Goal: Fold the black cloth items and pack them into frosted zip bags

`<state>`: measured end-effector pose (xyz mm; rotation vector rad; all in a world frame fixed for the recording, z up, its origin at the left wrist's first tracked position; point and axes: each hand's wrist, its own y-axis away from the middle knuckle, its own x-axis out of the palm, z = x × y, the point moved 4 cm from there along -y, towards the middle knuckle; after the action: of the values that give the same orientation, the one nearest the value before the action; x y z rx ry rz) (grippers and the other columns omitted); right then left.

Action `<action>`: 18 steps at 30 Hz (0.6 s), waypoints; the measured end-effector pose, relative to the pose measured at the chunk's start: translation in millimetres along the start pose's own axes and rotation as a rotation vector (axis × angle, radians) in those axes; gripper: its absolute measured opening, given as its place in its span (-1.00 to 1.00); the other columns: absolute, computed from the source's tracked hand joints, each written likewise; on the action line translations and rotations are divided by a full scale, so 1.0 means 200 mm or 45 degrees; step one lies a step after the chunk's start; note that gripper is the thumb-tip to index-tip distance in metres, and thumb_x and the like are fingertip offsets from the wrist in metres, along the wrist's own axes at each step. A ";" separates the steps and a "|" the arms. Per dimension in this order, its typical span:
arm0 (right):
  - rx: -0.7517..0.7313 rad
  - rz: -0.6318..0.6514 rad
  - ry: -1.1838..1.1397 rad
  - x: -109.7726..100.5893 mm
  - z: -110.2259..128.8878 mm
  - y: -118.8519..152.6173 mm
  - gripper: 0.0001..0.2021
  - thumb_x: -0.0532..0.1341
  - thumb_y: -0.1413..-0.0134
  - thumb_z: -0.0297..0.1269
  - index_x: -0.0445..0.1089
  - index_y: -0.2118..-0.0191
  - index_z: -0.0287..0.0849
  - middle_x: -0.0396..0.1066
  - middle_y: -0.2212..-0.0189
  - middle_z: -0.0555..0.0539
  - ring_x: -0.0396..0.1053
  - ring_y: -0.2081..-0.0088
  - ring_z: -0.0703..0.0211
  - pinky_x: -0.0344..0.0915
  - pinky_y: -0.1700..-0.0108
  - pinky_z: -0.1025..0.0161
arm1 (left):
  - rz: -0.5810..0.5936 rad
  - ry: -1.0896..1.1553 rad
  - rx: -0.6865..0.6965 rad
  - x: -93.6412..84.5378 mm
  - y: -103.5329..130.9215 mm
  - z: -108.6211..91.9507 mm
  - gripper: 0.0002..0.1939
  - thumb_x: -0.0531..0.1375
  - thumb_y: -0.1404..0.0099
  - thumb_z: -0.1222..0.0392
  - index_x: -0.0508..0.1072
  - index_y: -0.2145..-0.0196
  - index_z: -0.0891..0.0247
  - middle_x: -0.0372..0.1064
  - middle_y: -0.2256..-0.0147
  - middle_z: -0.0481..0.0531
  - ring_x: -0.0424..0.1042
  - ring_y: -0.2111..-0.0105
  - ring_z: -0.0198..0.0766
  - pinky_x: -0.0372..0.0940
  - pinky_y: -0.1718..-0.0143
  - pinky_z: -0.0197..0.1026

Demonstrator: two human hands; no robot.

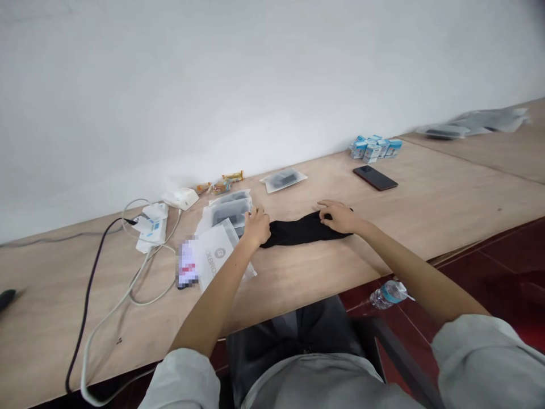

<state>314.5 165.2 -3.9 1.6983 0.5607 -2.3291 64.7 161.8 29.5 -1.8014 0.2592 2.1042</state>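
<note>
A long, narrow piece of black fabric (298, 229) lies stretched flat across the wooden table in front of me. It looks like a tube or sleeve; its exact kind cannot be made out. At its left end, my left hand (257, 227) is closed with curled fingers on the fabric's edge. My right hand (337, 218) rests over the other end, thumb and forefinger bent together on the cloth, another finger reaching past its far edge. Beside my left wrist lies a white printed plastic pouch (217, 253), partly covered by my forearm.
Frosted packets (227, 207) lie behind the pouch, another packet (284, 179) near the wall. A phone (374, 177) and small blue-white boxes (375, 148) sit at right. Cables (128, 289) and a power strip (152, 227) occupy the left. A bottle (386, 295) is below the table edge.
</note>
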 end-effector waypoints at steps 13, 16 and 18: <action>-0.087 0.166 -0.370 -0.34 0.11 0.24 -0.74 0.15 -0.16 -0.03 0.51 0.26 -0.01 0.23 -0.25 0.00 0.15 -0.27 -0.09 0.10 -0.28 0.01 | 0.185 0.495 0.334 -0.22 0.28 0.05 -0.71 0.05 -0.39 0.01 0.48 0.08 0.12 0.32 -0.10 0.08 0.27 -0.11 -0.09 0.21 -0.11 -0.06; 0.153 0.013 -0.035 -0.21 -0.03 0.12 -0.72 0.25 -0.06 -0.11 0.49 0.14 -0.13 0.33 -0.16 -0.20 0.19 -0.23 -0.21 0.09 -0.27 -0.09 | 0.079 0.108 0.084 -0.06 0.21 0.00 -0.70 0.17 -0.31 0.04 0.51 0.15 0.31 0.28 -0.11 0.30 0.17 -0.17 0.20 0.12 -0.13 0.21; 0.235 0.097 0.114 -0.09 -0.10 0.08 -0.74 0.32 0.03 -0.16 0.49 0.20 -0.16 0.37 -0.11 -0.27 0.24 -0.19 -0.28 0.16 -0.21 -0.14 | 0.044 -0.025 0.084 0.02 0.20 -0.04 -0.76 0.19 -0.29 0.14 0.51 0.19 0.35 0.28 -0.10 0.34 0.16 -0.17 0.21 0.11 -0.12 0.21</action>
<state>344.6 158.3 5.5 1.8771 0.2974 -2.3230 55.2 122.7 19.9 -1.7498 0.3528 2.1105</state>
